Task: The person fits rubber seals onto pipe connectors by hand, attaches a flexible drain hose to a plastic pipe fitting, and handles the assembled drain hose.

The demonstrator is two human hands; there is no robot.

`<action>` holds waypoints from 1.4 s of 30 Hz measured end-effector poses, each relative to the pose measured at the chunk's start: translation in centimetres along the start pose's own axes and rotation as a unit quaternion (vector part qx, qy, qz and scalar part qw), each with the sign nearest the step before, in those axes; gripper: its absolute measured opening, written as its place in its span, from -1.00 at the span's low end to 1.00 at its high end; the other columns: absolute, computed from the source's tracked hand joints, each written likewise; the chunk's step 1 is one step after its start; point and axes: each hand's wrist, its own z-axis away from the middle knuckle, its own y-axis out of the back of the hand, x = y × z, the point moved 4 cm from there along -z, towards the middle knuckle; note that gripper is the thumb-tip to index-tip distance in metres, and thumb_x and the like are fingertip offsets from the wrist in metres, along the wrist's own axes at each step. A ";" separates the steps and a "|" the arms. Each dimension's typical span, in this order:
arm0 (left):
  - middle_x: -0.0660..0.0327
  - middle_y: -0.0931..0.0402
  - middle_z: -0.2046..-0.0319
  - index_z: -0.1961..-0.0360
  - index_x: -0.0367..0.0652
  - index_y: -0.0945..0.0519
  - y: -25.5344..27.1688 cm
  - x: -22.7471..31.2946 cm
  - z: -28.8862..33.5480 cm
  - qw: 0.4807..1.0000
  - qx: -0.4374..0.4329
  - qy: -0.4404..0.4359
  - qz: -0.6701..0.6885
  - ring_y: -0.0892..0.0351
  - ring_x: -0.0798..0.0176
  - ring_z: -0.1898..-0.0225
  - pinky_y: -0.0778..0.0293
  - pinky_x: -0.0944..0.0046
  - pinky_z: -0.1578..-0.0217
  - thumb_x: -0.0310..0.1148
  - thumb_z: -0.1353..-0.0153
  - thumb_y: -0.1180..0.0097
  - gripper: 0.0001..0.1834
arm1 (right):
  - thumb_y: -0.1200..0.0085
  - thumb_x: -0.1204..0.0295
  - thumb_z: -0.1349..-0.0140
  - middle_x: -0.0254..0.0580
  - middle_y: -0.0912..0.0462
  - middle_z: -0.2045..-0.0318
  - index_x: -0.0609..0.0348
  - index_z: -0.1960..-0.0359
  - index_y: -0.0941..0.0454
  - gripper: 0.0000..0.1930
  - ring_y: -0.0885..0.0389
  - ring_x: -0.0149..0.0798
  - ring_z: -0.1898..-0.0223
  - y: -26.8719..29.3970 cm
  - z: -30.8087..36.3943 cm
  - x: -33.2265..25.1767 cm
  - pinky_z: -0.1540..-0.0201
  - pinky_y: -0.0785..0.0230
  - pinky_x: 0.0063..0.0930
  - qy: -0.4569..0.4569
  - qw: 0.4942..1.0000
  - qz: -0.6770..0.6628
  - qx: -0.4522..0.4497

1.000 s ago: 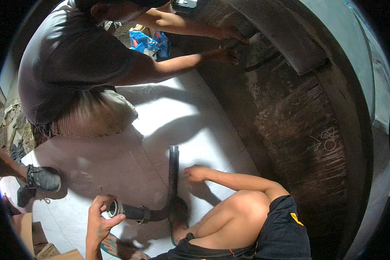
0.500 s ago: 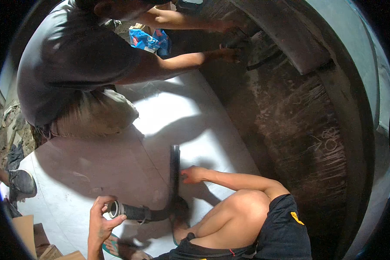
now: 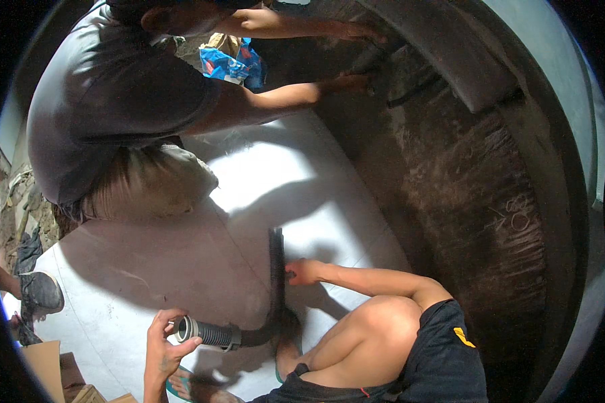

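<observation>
Ribbed black hose (image 3: 277, 269) is laid out in a rough L at the lower centre, over a white floor (image 3: 121, 346). One leg is pointed away from the wearer; the other is run leftward from the bend. Its left end is fitted with a pale ring (image 3: 196, 327), whose round opening is turned toward the left, and a grey collar (image 3: 234, 337) is seen farther along.

That ringed end is held by the left hand (image 3: 168, 344), with the fingers curved over the far side and the thumb set against the near side. The right hand (image 3: 304, 271) is placed just beside the far-pointing leg, its fingers partly curled; whether the hose is touched or gripped there cannot be told.

Below the bend, the wearer's bare knee (image 3: 391, 326) is seen bent. At upper left, a co-worker in a dark shirt (image 3: 131, 101) is shown with both arms stretched over a dark, scuffed surface (image 3: 464, 195). A blue bag (image 3: 232, 67) is seen behind those arms. Someone else's dark shoe (image 3: 42, 293) is shown at the left edge, above a cardboard box (image 3: 45, 363).
</observation>
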 end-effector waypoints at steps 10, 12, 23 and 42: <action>0.19 -0.48 0.16 0.05 -0.26 -0.48 0.0 -0.2 -0.3 1.000 0.005 0.002 -0.008 -0.50 0.34 0.19 -0.44 0.30 0.07 -0.43 0.19 -0.43 -0.41 | -0.08 0.11 -0.14 0.08 -0.65 0.14 0.12 -0.13 -0.44 -0.45 -0.61 0.11 0.09 0.7 0.8 -0.2 0.04 -0.45 -0.09 -0.042 0.999 0.024 -0.018; 0.18 -0.48 0.17 0.05 -0.26 -0.48 0.0 -0.1 -0.4 1.000 0.009 0.006 -0.011 -0.50 0.33 0.19 -0.44 0.30 0.07 -0.43 0.19 -0.43 -0.40 | -0.09 0.12 -0.14 0.08 -0.65 0.14 0.13 -0.12 -0.45 -0.45 -0.61 0.11 0.09 0.3 0.6 0.3 0.04 -0.45 -0.09 -0.031 0.999 0.020 -0.003; 0.17 -0.47 0.13 0.04 -0.26 -0.47 -0.1 0.1 -0.4 1.000 0.014 0.010 0.002 -0.49 0.31 0.18 -0.43 0.27 0.06 -0.37 0.19 -0.45 -0.37 | -0.09 0.12 -0.13 0.11 -0.65 0.13 0.16 -0.10 -0.48 -0.46 -0.61 0.14 0.08 0.4 0.2 0.4 0.03 -0.45 -0.07 -0.014 0.997 0.068 0.017; 0.23 -0.47 0.22 0.02 -0.17 -0.50 -1.0 -0.7 0.2 1.000 0.008 0.006 0.018 -0.54 0.36 0.23 -0.49 0.29 0.11 -0.56 0.17 -0.40 -0.41 | -0.08 0.27 -0.06 0.19 -0.66 0.22 0.14 0.00 -0.58 -0.56 -0.62 0.19 0.14 0.8 1.7 -2.0 0.02 -0.43 -0.05 0.039 0.997 0.019 0.064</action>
